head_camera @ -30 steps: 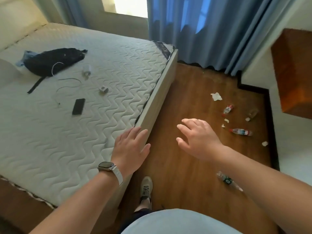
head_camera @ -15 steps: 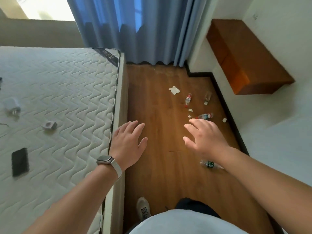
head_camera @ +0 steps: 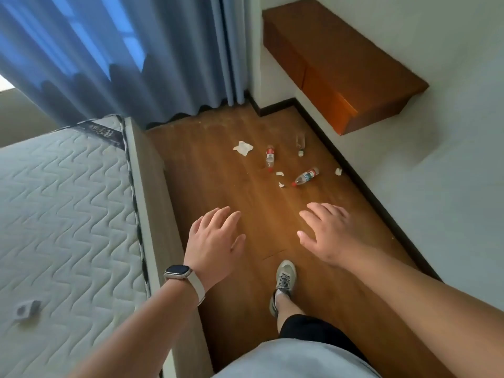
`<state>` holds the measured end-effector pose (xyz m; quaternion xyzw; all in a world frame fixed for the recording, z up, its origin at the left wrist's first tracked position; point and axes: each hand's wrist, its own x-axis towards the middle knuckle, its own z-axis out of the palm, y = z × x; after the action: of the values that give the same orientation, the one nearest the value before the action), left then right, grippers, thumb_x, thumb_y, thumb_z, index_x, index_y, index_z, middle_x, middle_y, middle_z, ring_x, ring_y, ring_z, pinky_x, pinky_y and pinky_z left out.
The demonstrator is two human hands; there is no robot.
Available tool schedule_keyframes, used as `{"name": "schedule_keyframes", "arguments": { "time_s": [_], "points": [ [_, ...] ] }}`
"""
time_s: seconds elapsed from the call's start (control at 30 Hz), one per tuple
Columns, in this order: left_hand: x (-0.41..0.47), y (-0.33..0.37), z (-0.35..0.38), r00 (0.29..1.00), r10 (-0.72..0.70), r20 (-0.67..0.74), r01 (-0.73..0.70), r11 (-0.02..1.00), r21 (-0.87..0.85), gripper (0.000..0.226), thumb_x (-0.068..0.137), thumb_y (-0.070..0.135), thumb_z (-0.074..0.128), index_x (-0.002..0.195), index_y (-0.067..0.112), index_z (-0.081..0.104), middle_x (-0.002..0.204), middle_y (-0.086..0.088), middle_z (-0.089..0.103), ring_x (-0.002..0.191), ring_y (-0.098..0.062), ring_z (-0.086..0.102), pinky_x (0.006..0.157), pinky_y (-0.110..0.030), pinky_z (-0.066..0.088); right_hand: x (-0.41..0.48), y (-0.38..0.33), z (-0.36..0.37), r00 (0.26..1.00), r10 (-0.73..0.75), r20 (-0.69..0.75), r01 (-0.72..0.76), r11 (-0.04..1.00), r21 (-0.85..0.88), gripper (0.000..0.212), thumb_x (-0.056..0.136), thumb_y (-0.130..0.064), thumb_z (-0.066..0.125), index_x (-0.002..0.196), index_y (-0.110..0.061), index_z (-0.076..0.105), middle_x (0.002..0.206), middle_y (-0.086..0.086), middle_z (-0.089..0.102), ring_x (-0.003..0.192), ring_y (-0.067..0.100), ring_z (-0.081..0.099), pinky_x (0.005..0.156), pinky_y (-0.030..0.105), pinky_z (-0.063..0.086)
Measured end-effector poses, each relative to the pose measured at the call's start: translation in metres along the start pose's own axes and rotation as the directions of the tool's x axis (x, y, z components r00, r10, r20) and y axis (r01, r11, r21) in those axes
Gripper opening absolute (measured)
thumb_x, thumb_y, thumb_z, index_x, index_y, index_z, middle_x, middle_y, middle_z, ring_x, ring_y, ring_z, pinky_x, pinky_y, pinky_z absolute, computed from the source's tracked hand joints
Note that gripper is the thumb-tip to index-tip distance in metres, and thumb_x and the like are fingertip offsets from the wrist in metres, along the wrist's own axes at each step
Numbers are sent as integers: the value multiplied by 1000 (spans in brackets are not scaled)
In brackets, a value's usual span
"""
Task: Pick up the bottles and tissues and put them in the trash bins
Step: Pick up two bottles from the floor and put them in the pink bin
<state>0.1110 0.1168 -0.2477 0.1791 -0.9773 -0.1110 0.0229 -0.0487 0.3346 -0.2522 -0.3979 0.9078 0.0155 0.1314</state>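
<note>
Three plastic bottles lie on the wooden floor ahead: a red-labelled bottle [head_camera: 269, 156], a clear bottle [head_camera: 300, 143] and a red-capped bottle [head_camera: 305, 176]. A crumpled white tissue [head_camera: 242, 147] rests left of them. Small tissue scraps [head_camera: 280, 179] lie between the bottles, and another scrap [head_camera: 338, 171] sits near the skirting. My left hand [head_camera: 215, 242], with a watch on its wrist, and my right hand [head_camera: 330, 233] hover open above the floor, well short of the litter and holding nothing. No trash bin is visible.
A bed with a quilted mattress [head_camera: 68, 214] fills the left side. Blue curtains [head_camera: 122, 58] hang at the back. A wooden wall shelf [head_camera: 343, 61] juts out at the right. My foot in a sneaker [head_camera: 283, 282] stands on the floor [head_camera: 212, 173].
The view has swung right and forward along the bed. The bottle that lay near my right wrist is out of sight now. My foot has stepped ahead; both hands stay open.
</note>
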Motion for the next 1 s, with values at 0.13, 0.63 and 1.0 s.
{"name": "schedule_keyframes", "arguments": {
  "time_s": [0.13,0.63,1.0],
  "points": [
    [70,16,3,998,14,64,-16,999,28,47,95,42,53,139,25,50,144,2,50,137,-24,40,112,-46,31,55,45,-7,998,60,10,-61,993,100,68,86,-57,20,132,-21,54,140,4,50,129,24,44,106,45,33],
    [259,119,27,934,291,207,-315,945,91,46,87,34,63,132,25,56,137,1,56,131,-27,47,107,-47,37,87,190,-7,935,350,63,-354,904,241,54,97,-52,31,140,-22,44,149,2,39,134,24,37,108,42,32],
    [343,160,51,787,522,329,-565,823,48,51,93,42,49,142,27,43,149,4,42,140,-19,33,113,-41,27,67,212,2,790,606,98,-606,744,283,53,98,-53,27,140,-24,43,149,-1,37,137,21,33,111,40,27]
  ]
}}
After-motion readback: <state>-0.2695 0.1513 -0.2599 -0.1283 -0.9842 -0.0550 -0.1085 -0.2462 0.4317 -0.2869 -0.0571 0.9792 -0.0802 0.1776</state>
